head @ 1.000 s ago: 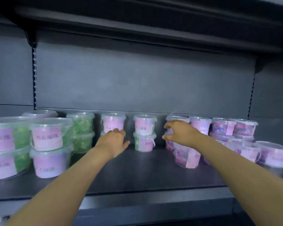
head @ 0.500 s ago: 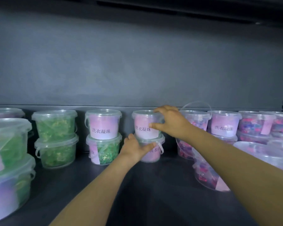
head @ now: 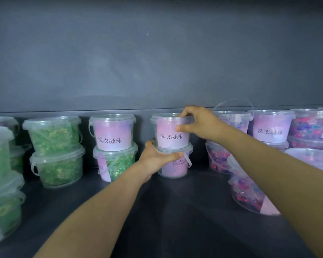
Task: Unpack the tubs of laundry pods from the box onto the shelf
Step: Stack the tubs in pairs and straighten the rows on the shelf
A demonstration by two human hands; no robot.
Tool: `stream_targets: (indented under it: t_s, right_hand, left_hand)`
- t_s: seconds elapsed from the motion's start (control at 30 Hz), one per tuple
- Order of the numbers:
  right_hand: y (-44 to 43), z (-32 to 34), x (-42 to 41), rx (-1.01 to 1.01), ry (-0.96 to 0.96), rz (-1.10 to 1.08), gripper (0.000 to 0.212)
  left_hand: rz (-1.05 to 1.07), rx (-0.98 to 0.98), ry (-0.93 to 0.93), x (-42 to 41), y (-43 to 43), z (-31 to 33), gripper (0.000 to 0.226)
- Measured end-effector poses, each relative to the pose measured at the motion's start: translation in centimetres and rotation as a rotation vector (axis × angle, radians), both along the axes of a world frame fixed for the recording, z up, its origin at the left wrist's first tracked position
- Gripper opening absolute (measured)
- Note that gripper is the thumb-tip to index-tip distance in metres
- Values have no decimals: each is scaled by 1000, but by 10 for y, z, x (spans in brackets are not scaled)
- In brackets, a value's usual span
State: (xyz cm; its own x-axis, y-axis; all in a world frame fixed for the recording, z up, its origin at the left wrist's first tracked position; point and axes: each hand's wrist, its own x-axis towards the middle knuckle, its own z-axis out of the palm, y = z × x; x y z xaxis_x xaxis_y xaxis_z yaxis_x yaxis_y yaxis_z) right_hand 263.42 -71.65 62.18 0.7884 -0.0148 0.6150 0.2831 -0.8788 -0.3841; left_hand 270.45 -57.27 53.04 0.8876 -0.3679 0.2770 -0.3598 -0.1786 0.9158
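Two clear tubs with pink labels stand stacked at the back middle of the dark shelf [head: 185, 211]. My right hand [head: 198, 121] grips the rim and side of the upper tub [head: 168, 135]. My left hand [head: 155, 159] holds the lower tub [head: 175, 168] at its lid, thumb across the front. Both tubs stand upright. The box is not in view.
To the left stand stacks of green-filled tubs [head: 54, 135] and a pink-labelled tub on a green one [head: 112, 133]. To the right are several tubs of pink and blue pods [head: 246, 192], some stacked. The grey back wall [head: 157, 62] rises close behind.
The view has moved closer to the shelf. My right hand went from the right tubs to the upper middle tub; my left hand moved right and closed on the lower one.
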Motion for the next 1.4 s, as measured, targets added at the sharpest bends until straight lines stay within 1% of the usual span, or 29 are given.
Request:
stream_targets:
  t_s: [0.03, 0.17, 0.23, 0.3, 0.33, 0.37, 0.43, 0.47, 0.5, 0.53, 0.57, 0.63, 0.67, 0.7, 0.77, 0.87, 0.97, 1.03, 1.13, 1.2, 1.23, 1.3, 1.37, 1.4]
  right_hand:
    - [-3, 0, -1, 36, 19, 19, 27]
    - [-6, -3, -8, 192, 53, 99, 27]
    - [-3, -5, -12, 195, 57, 89, 33]
    - [1, -5, -14, 145, 69, 47, 40]
    - [2, -5, -15, 109, 65, 27, 41]
    - [4, -4, -15, 85, 49, 13, 39]
    - [6, -6, -15, 80, -5, -11, 34]
    - [8, -9, -15, 92, -33, -16, 31]
    - [9, -11, -15, 105, -52, -19, 29]
    - [9, -12, -15, 115, -60, -18, 29]
    - [10, -12, -14, 122, -59, -14, 28]
    - [8, -9, -13, 150, -33, 0, 29]
    - [6, -7, -13, 167, -17, 10, 31]
    - [5, -6, -12, 181, -4, 19, 32]
    - [2, -7, -11, 199, 5, 35, 34]
    - [2, -10, -9, 183, -11, 28, 32]
    - [1, -8, -8, 125, 0, -7, 35]
    - [2, -2, -9, 41, 27, -38, 36]
    - [7, 9, -14, -134, 91, -95, 37]
    - [13, 16, -21, -268, 138, -154, 40]
    - [16, 18, -24, -342, 157, -184, 42]
    - [20, 21, -32, -457, 174, -225, 46]
    - [22, 22, -41, -509, 167, -244, 47]
    - [23, 23, -47, -528, 157, -249, 46]
  left_hand:
    - [-25, -8, 19, 2, 2, -1, 112]
    - [-137, -25, 74, 1, 11, 0, 82]
    - [-213, -21, 86, 1, 15, 3, 66]
    - [-264, 26, 86, 1, 16, 7, 48]
    - [-248, 55, 71, -1, 14, 8, 47]
    - [-206, 85, 44, -2, 11, 8, 58]
    - [-70, 113, -2, 4, 2, 1, 96]
    - [-20, 108, -23, 12, -1, -4, 105]
    - [-12, 100, -39, 13, -2, -6, 106]
    - [-34, 91, -50, 8, -1, -3, 99]
    - [-70, 76, -56, 0, 2, 1, 85]
    - [-118, 69, -41, -7, 7, 5, 47]
    - [-140, 48, -38, -7, 9, 6, 34]
    - [-166, 33, -46, -7, 10, 7, 31]
    - [-208, 7, -46, -9, 11, 9, 33]
    - [-216, 21, -52, -10, 13, 9, 33]
    - [-177, 52, -71, -13, 14, 9, 36]
    - [-129, 92, -93, -16, 14, 11, 40]
    - [6, 243, -178, -19, 16, 16, 53]
    - [79, 373, -220, -22, 20, 20, 58]
    - [106, 437, -231, -25, 23, 22, 57]
    - [130, 515, -247, -32, 33, 30, 49]
    - [128, 559, -264, -41, 45, 39, 37]
    - [133, 591, -281, -47, 52, 44, 35]
